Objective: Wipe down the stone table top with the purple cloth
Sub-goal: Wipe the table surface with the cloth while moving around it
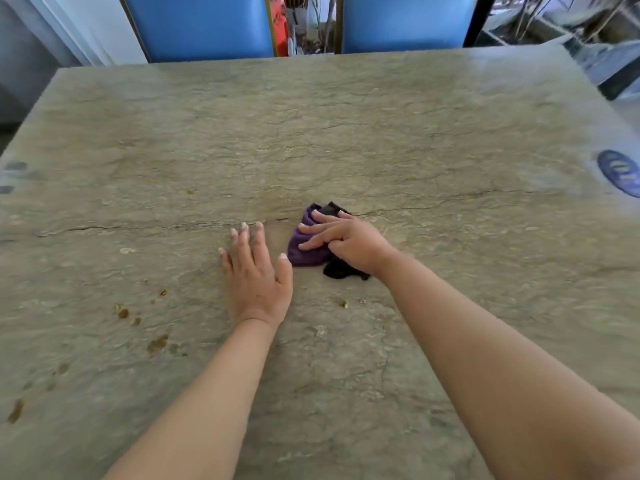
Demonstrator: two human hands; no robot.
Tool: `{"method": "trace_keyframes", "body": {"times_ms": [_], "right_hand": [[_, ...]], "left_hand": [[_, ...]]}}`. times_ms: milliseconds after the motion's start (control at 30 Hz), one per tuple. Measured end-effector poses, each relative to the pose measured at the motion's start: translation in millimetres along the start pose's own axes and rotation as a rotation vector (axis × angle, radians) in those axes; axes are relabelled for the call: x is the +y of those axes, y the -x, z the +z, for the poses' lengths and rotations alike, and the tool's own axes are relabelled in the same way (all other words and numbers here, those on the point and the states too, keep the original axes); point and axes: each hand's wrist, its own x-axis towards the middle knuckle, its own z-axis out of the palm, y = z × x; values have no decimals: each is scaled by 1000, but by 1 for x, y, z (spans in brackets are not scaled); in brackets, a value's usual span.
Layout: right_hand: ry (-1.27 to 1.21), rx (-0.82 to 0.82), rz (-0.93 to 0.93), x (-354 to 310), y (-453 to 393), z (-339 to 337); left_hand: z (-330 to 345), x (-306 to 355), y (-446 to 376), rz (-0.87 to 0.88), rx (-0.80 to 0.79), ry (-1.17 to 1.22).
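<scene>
A bunched purple cloth (306, 249) with a black part lies near the middle of the grey-green stone table top (346, 133). My right hand (346, 242) presses down on the cloth, its fingers spread over the purple fabric and curled onto it. Just to the left of the cloth, my left hand (256, 271) rests flat on the stone, fingers together and nothing in it. Brown crumbs and stains (157, 342) dot the table at the lower left, and a single crumb (343, 303) sits between my forearms.
Two blue chair backs (201, 26) (405, 22) stand at the table's far edge. A dark blue oval object (620, 173) lies at the right edge. A long crack (138, 227) runs across the stone.
</scene>
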Motion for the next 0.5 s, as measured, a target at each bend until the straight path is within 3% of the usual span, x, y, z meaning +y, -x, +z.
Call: {"method": "trace_keyframes", "body": {"times_ms": [100, 200, 367, 500], "right_hand": [[-48, 195, 186, 21, 40, -17], [-18, 276, 261, 6, 64, 0], [-73, 177, 181, -45, 103, 67], [-264, 162, 225, -56, 154, 88]], "left_hand": [[-3, 1, 2, 25, -7, 12], [-7, -3, 5, 62, -15, 160], [-17, -6, 38, 119, -141, 373], [-28, -30, 70, 305, -153, 285]]}}
